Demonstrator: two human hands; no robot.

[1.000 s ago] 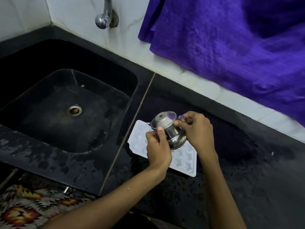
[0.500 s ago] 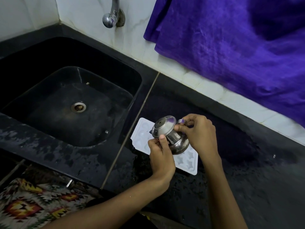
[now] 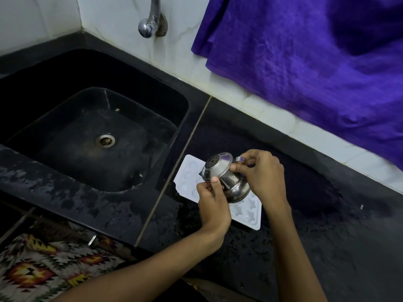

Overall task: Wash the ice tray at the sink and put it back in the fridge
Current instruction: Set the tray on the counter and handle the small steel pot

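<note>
Both hands up on a small steel pot [image 3: 226,182], held tipped over the white ice tray [image 3: 248,214]. Left hand [image 3: 212,203]: fingers curled, thumb pressed up vs the pot's rim, pinching it from the near side. Right hand [image 3: 261,173]: fingers curled round the pot's neck & far side, fingertips pinching at the rim. Pot's tilted w/ its mouth angled twd the sink side; can't tell what's inside it. Ice tray lies flat on the wet black counter [image 3: 327,236], just right of the sink [image 3: 174,101], partly hidden under pot & hands. Tray cells: round ones at the left end, star-ish ones at the right end; whether there's water in them, can't tell. Sink basin looks wet, drain [image 3: 105,140] in the middle, tap [image 3: 148,27] on the wall above. Purple cloth [image 3: 305,62] hangs over the wall at right.
</note>
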